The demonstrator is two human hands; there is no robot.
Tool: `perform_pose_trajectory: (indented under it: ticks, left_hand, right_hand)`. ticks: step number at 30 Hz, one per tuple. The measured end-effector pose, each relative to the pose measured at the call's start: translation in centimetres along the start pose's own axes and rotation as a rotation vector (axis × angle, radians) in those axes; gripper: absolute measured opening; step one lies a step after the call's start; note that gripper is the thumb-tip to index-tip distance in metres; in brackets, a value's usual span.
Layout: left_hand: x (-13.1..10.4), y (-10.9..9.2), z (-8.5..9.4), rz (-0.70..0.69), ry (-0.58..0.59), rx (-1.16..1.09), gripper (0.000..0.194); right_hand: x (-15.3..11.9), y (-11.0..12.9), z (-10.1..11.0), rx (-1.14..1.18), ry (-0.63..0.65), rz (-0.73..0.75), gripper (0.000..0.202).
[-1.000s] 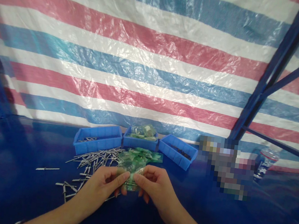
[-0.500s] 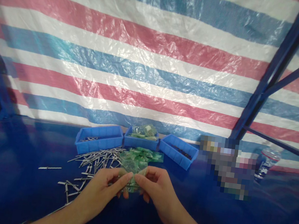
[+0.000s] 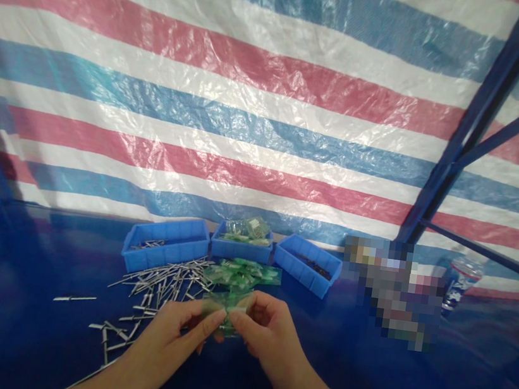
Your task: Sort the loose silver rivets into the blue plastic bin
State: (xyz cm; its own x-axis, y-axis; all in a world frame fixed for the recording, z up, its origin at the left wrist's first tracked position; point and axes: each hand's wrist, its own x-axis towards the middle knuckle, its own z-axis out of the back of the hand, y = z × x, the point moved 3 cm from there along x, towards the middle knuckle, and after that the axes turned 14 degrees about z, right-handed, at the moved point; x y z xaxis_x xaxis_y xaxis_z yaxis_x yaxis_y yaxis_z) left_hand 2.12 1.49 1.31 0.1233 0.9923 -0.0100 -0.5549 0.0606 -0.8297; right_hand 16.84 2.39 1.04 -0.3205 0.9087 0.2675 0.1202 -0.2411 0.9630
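Observation:
Between both hands is a small greenish clear plastic bag (image 3: 237,299), pinched at its near edge. My left hand (image 3: 177,330) is closed on its left side, thumb on top. Closed on the right side is my right hand (image 3: 269,336), its thumb tip almost meeting the left one. What the bag contains is hard to make out. Just beyond the hands lies a pile of similar green bags (image 3: 246,274). Left of it, silver pop rivets (image 3: 172,280) are heaped and scattered on the blue tabletop (image 3: 341,371), some close to my left hand and forearm.
Along the back stand three blue bins: the left bin (image 3: 167,261) holds a few rivets, the middle bin (image 3: 241,252) holds bagged items, the right bin (image 3: 299,277) holds small dark pieces. A plastic bottle (image 3: 461,282) and a blurred-out area are at right. Behind hangs striped sheeting (image 3: 250,117).
The bag, which stood up above my fingers, now shows less beyond them and looks folded or tilted. Both hands keep their pinch. The view has shifted slightly.

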Motion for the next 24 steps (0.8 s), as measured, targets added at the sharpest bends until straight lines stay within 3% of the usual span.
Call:
perform_pose_trajectory:
  ticks: [8, 14, 24]
  left_hand:
    - [0.3, 1.2, -0.3, -0.019, -0.004, 0.002, 0.044]
    - [0.3, 0.9, -0.2, -0.026, -0.010, -0.019, 0.044]
    - [0.0, -0.1, 0.0, -0.029, -0.027, -0.022, 0.041]
  right_hand:
    - [0.3, -0.6, 0.3, -0.054, 0.032, 0.044, 0.042]
    - [0.5, -0.8, 0.3, -0.047, 0.002, 0.084, 0.043]
    - [0.3, -0.1, 0.3, -0.083, 0.014, -0.007, 0.044]
